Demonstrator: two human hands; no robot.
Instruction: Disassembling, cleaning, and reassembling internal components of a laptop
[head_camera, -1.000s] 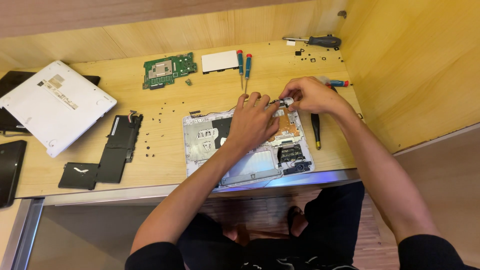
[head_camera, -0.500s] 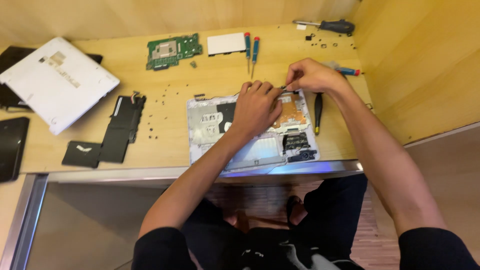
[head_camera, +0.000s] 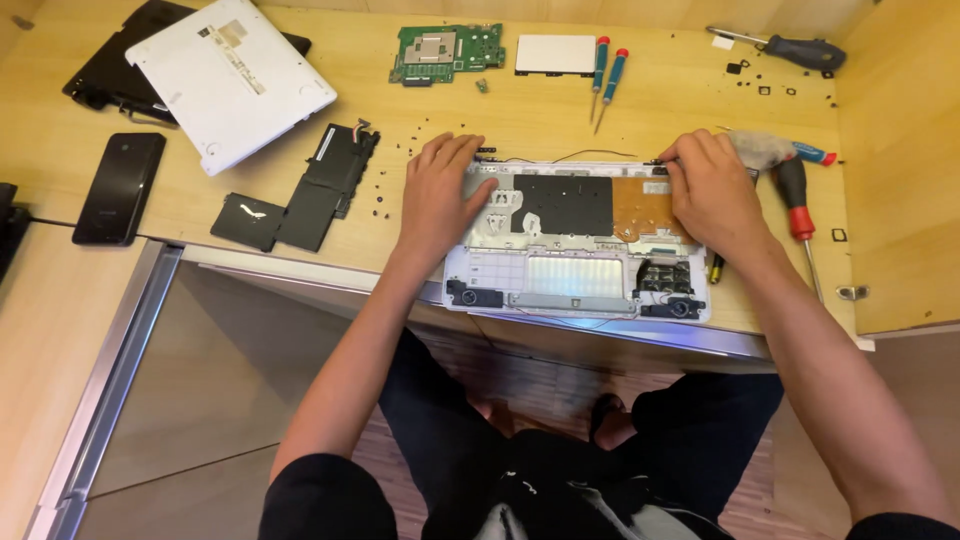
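Beside hands (head_camera: 440, 195): battery (head_camera: 325, 185); screwdrivers (head_camera: 605, 75).

Four screwdrivers (head_camera: 598, 68), two hands (head_camera: 436, 195) – one circuit board (head_camera: 447, 54)

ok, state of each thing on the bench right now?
Laptop base: opened, insides up, overhanging the edge.
Left hand: flat on its left end.
Right hand: on its right end.
White cover: off, set aside.
Battery: out.
Green board: out.
Red-handled screwdriver: lying idle.
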